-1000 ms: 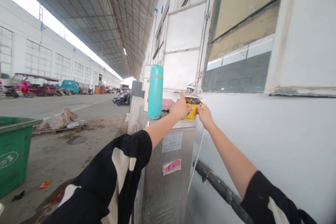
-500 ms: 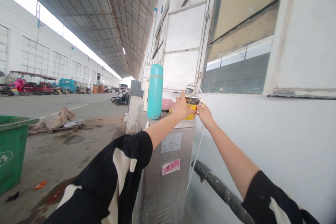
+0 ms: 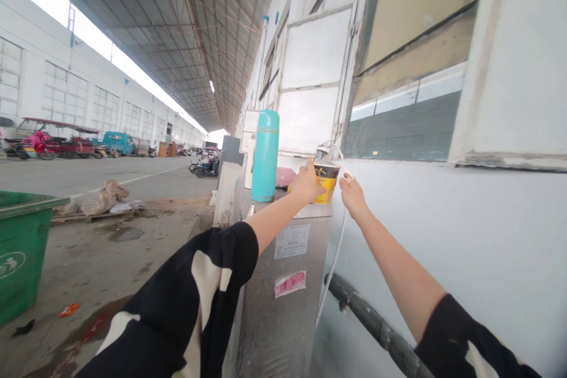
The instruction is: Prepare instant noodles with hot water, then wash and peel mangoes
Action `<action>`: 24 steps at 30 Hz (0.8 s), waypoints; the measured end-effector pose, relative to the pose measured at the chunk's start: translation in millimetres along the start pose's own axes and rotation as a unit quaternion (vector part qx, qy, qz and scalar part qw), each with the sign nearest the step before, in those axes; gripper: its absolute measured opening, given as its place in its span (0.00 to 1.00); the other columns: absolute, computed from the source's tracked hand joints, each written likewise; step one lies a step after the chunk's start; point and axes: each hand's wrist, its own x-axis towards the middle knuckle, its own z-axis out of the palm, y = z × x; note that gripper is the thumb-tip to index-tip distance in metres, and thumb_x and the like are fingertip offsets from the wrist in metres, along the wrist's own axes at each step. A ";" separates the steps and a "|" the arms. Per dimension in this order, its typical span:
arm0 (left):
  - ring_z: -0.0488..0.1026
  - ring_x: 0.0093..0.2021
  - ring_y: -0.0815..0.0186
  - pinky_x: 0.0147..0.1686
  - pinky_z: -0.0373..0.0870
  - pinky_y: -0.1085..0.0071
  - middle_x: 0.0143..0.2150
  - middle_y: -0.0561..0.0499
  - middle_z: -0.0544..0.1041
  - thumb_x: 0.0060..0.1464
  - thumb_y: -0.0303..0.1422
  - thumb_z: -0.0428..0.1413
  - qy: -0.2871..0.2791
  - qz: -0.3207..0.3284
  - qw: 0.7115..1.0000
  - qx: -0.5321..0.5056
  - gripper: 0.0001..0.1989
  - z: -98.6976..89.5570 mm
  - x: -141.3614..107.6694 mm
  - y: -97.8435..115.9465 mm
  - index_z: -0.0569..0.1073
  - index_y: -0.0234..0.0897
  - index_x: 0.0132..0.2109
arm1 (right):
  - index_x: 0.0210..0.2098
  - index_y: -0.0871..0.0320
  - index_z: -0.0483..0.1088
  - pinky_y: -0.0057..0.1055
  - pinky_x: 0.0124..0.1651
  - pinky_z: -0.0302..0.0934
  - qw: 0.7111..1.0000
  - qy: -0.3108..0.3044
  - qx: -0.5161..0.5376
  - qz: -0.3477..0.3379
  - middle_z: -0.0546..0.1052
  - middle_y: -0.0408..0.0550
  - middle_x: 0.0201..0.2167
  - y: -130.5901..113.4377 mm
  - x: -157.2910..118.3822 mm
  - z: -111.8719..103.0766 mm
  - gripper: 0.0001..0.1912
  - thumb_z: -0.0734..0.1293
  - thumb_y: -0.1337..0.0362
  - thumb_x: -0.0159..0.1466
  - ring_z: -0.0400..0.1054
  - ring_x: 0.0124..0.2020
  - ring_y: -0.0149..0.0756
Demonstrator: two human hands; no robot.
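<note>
My left hand (image 3: 306, 183) is closed around the near left side of a black-and-yellow paper tub (image 3: 328, 184), which looks like an instant noodle cup. The tub stands upright on top of a metal cabinet (image 3: 283, 319). Just right of it, slightly apart, is my right hand (image 3: 353, 195) with its fingers pressed together. Something small and pale shows at those fingertips, too small to name. A turquoise thermos flask (image 3: 264, 156) stands upright left of my left hand. Behind that hand is a pink rounded object (image 3: 286, 176), partly hidden.
A white cord (image 3: 339, 248) hangs down the cabinet's right side, beside the white wall (image 3: 443, 218). A dark pipe (image 3: 376, 325) runs low along the wall. At left stands a green bin (image 3: 26, 254). Sacks (image 3: 106, 198) lie on the ground behind it.
My right hand has moved off the tub's right edge, a little to the right and down. The left hand stays on the tub. The whole view has shifted slightly.
</note>
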 end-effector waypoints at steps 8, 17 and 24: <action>0.63 0.52 0.50 0.47 0.61 0.60 0.54 0.34 0.60 0.44 0.32 0.56 0.033 0.034 0.998 -0.044 0.42 -16.9 -12.9 0.6 0.41 0.33 0.61 | 0.45 0.64 0.58 0.46 0.40 0.60 0.982 -0.006 -0.188 0.028 0.73 0.64 0.36 -56.0 22.2 -49.5 0.20 0.52 0.56 0.61 0.68 0.39 0.54; 0.62 0.53 0.57 0.50 0.61 0.62 0.55 0.42 0.63 0.47 0.35 0.55 0.015 0.107 0.987 -0.116 0.36 -33.0 -81.4 -15.0 0.48 0.38 0.60 | 0.43 0.63 0.64 0.38 0.46 0.57 0.928 -0.092 -0.333 -0.142 0.71 0.63 0.43 -119.0 55.7 -39.2 0.19 0.49 0.59 0.65 0.65 0.46 0.48; 0.65 0.50 0.55 0.50 0.62 0.58 0.54 0.40 0.64 0.48 0.35 0.55 -0.044 0.130 0.985 -0.109 0.33 -39.2 -110.7 -30.3 0.54 0.32 0.59 | 0.44 0.59 0.66 0.40 0.49 0.52 0.883 -0.128 -0.417 -0.171 0.74 0.56 0.42 -114.2 81.7 -21.4 0.12 0.57 0.64 0.63 0.65 0.46 0.44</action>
